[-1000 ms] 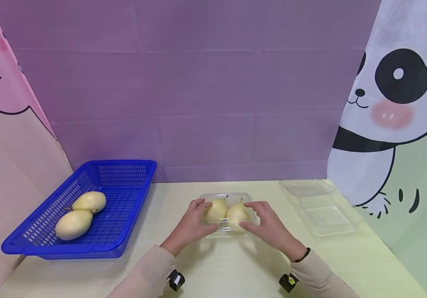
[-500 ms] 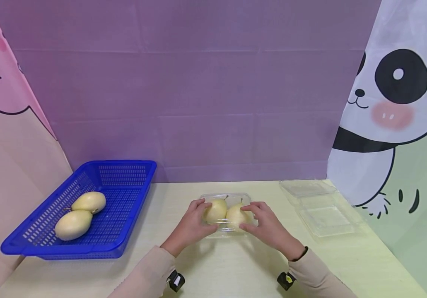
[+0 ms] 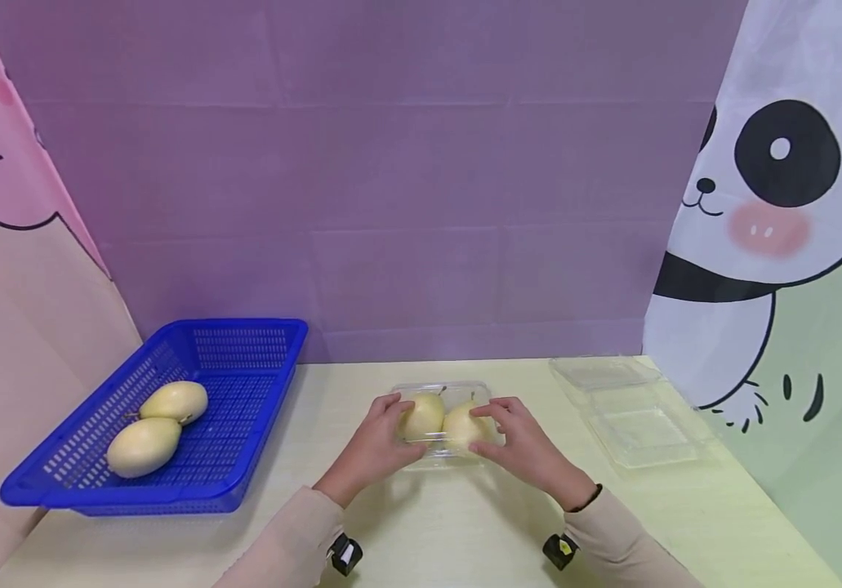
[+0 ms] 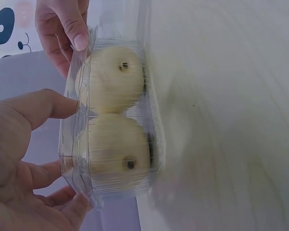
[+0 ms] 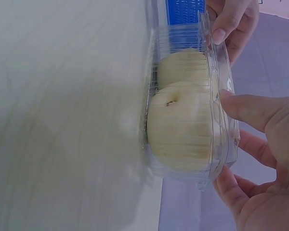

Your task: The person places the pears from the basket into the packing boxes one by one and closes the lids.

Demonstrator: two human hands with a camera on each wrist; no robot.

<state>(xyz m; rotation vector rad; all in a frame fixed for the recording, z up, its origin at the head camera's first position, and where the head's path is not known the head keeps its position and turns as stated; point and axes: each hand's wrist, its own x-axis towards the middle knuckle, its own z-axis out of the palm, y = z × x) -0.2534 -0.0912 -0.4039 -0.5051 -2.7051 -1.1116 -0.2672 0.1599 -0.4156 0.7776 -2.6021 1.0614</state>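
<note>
A clear plastic clamshell box (image 3: pixel 444 438) with its lid down sits on the table, two pale yellow pears inside. The left pear (image 3: pixel 424 415) and right pear (image 3: pixel 466 425) stand side by side, stems up in the head view. My left hand (image 3: pixel 379 441) holds the box's left end, thumb on the front rim and fingers round the side and over the lid, as the left wrist view (image 4: pixel 65 108) also shows. On the right end, my right hand (image 3: pixel 527 447) grips likewise, its thumb (image 5: pixel 250 108) against the front rim and other fingers at the far side.
At left, a blue plastic basket (image 3: pixel 244 408) holds two more pears (image 3: pixel 143 447). An open, clear clamshell box (image 3: pixel 644 433) lies at the table's right side. A purple backdrop (image 3: pixel 406 204) rises behind the table (image 3: pixel 450 531).
My right hand has shifted slightly inward, its fingers reaching a bit farther over the lid. The left hand keeps its place at the box, and the head view has tilted very slightly.
</note>
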